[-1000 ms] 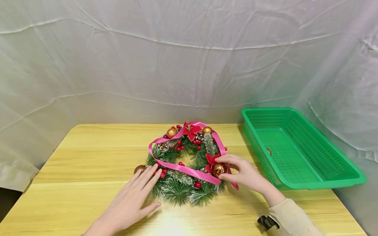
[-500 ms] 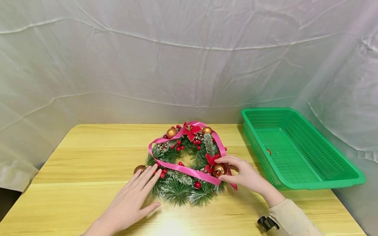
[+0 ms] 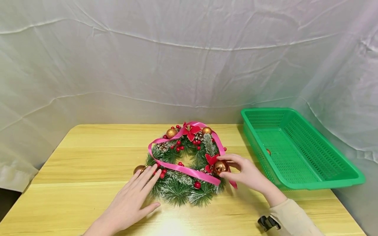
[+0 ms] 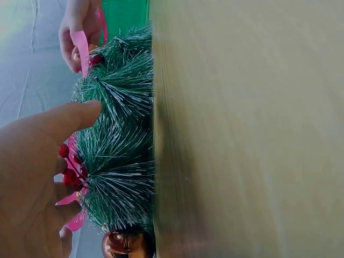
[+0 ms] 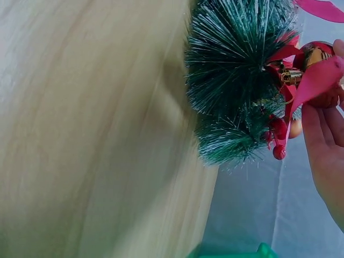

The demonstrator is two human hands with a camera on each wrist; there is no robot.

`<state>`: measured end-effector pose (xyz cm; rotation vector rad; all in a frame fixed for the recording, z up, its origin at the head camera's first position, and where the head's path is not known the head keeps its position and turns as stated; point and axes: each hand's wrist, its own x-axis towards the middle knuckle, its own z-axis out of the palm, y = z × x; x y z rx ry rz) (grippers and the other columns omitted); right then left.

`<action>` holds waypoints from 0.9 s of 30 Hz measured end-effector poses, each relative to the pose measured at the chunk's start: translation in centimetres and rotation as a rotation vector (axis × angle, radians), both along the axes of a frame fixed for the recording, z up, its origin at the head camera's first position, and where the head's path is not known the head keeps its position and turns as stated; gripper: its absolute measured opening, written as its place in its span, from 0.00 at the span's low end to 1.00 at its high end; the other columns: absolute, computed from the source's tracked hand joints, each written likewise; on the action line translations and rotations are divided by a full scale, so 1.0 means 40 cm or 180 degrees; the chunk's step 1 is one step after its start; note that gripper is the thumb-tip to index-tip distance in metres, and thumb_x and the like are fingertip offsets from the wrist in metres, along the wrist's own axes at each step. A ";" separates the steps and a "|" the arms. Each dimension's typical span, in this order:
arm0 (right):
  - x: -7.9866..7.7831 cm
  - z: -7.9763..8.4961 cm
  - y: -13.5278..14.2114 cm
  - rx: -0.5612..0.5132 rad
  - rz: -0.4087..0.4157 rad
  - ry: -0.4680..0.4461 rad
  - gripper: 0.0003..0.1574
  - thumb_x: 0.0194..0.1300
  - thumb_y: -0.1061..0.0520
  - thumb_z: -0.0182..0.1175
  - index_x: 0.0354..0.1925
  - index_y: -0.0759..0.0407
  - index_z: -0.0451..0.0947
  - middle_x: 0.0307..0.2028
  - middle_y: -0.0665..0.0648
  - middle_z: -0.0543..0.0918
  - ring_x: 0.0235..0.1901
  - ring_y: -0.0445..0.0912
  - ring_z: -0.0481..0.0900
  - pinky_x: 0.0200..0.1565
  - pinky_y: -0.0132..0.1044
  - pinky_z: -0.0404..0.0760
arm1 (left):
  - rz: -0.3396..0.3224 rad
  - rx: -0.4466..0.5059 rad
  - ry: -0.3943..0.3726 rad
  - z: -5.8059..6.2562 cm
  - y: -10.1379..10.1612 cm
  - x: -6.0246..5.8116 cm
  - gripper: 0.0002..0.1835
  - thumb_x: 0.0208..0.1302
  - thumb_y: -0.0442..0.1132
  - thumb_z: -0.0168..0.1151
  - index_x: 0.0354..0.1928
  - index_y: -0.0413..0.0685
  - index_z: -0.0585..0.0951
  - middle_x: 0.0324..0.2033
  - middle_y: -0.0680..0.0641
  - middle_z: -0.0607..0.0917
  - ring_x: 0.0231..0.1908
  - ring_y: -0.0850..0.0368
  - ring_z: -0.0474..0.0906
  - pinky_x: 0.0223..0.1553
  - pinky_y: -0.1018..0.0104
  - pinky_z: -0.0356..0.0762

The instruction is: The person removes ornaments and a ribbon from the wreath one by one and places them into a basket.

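Note:
A green frosted wreath (image 3: 177, 191) lies on the table, dressed with pine cones, red berries, red flowers and golden baubles. My right hand (image 3: 246, 173) pinches a shiny copper bauble (image 3: 220, 167) between thumb and fingers at the wreath's right side, by a red flower (image 3: 210, 160). A loose pink ribbon (image 3: 189, 170) loops over the wreath; one tail hangs by the right hand, and the right wrist view shows it crossing the bauble (image 5: 325, 99). My left hand (image 3: 130, 203) rests with straight fingers on the wreath's left edge, next to another copper bauble (image 3: 139, 169).
A green plastic basket (image 3: 322, 185) stands at the right of the wooden table (image 3: 88, 157), with a small red-orange thing (image 3: 268, 151) visible at its near-left wall. A pale cloth (image 3: 189, 65) hangs behind the table and along its sides.
The copper bauble in my right hand has shifted slightly up and to the right. The ribbon tail beside it has moved a little left. My left hand has stayed put.

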<state>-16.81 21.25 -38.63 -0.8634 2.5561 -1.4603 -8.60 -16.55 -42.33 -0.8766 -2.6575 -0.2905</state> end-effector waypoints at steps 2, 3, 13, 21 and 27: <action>-0.001 0.002 0.000 -0.0047 0.0004 0.0019 0.31 0.55 0.55 0.70 0.57 0.58 0.76 0.56 0.57 0.77 0.54 0.50 0.76 0.57 0.36 0.73 | -0.0002 0.0002 -0.0004 0.000 0.000 0.000 0.50 0.57 0.62 0.61 0.74 0.47 0.53 0.74 0.46 0.51 0.71 0.47 0.51 0.69 0.48 0.51; -0.002 0.002 0.000 -0.0066 0.0002 0.0030 0.31 0.55 0.55 0.70 0.57 0.58 0.75 0.56 0.57 0.77 0.54 0.50 0.77 0.57 0.35 0.74 | -0.0002 0.0002 -0.0005 0.000 0.000 0.000 0.50 0.57 0.62 0.61 0.74 0.47 0.53 0.74 0.46 0.51 0.71 0.47 0.51 0.69 0.48 0.51; -0.002 0.014 -0.003 -0.0175 -0.0022 0.0052 0.30 0.57 0.58 0.69 0.58 0.58 0.75 0.55 0.57 0.77 0.53 0.49 0.77 0.56 0.34 0.75 | 0.0024 -0.0025 -0.0020 0.003 0.001 0.000 0.49 0.57 0.63 0.61 0.74 0.47 0.54 0.74 0.47 0.50 0.71 0.48 0.50 0.68 0.48 0.51; 0.000 0.027 -0.003 -0.0270 -0.0158 -0.0019 0.30 0.57 0.59 0.69 0.58 0.59 0.74 0.55 0.58 0.77 0.53 0.50 0.78 0.55 0.35 0.76 | -0.0002 -0.0013 -0.0007 0.004 0.000 0.001 0.49 0.57 0.62 0.62 0.74 0.47 0.54 0.74 0.46 0.50 0.71 0.47 0.50 0.68 0.48 0.51; -0.003 0.030 -0.001 -0.0395 -0.0146 0.0105 0.29 0.58 0.63 0.68 0.58 0.62 0.74 0.55 0.60 0.77 0.52 0.52 0.78 0.54 0.34 0.76 | -0.0012 0.0005 0.0005 0.004 -0.001 0.001 0.50 0.57 0.62 0.62 0.74 0.47 0.54 0.74 0.46 0.50 0.71 0.47 0.50 0.68 0.47 0.52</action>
